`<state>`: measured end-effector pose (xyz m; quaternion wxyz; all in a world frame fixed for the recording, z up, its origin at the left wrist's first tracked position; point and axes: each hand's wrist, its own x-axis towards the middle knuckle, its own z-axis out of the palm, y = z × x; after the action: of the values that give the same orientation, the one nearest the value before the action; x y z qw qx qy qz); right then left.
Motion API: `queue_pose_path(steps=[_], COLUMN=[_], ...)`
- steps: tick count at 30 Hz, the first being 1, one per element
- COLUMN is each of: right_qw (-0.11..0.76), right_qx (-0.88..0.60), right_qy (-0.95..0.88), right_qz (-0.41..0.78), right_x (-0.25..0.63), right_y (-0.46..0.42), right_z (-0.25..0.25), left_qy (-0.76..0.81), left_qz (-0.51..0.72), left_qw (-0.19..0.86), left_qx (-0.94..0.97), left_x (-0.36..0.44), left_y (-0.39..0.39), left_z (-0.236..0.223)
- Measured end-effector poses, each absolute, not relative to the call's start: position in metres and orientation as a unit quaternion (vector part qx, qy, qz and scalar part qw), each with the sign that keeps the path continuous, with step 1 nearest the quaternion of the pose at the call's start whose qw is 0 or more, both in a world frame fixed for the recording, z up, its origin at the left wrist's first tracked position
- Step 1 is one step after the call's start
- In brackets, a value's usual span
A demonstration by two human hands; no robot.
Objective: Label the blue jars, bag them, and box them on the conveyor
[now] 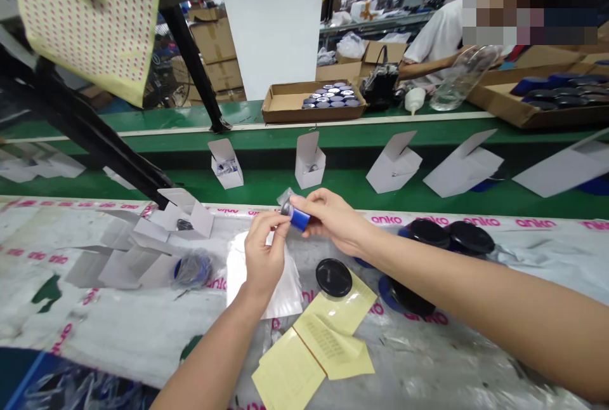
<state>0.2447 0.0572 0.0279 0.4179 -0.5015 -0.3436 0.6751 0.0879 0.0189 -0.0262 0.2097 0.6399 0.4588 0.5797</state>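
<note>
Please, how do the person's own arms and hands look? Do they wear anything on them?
The left arm and right arm are bare, with no sleeve in view. The left hand and right hand wear no gloves, and no watch or bracelet shows.

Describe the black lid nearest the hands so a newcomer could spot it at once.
On the bench, find the yellow sheets. The lid lies at their top edge, below the right hand. Unlike the black lids further right, it shows no blue beneath.

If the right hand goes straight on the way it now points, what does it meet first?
The right hand first meets the blue cylinder in its own fingers. Just past that, the left hand seems to be in line, though depth is hard to judge.
</note>
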Motion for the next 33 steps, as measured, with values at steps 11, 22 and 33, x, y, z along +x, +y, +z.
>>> queue_pose_path(steps=[11,22,33], right_qw=[0.345,0.259,0.106], right_qx=[-0.485,-0.555,-0.498], right_qy=[-0.414,-0.646,-0.812], right_qz=[0.688,0.455,0.286], right_x=[0.252,0.277,0.246], right_y=[0.062,0.079,0.091], right_z=[0.034,0.022,0.0], left_qy=[0.501,0.571,0.523], left_qz=[0.559,0.473,0.48], left_qw=[0.318,0.378,0.444], left_qx=[0.579,0.555,0.547], left_x=[0.092,0.062,0.083], left_y=[0.027,0.052,0.07], left_z=[-0.015,-0.004,-0.008])
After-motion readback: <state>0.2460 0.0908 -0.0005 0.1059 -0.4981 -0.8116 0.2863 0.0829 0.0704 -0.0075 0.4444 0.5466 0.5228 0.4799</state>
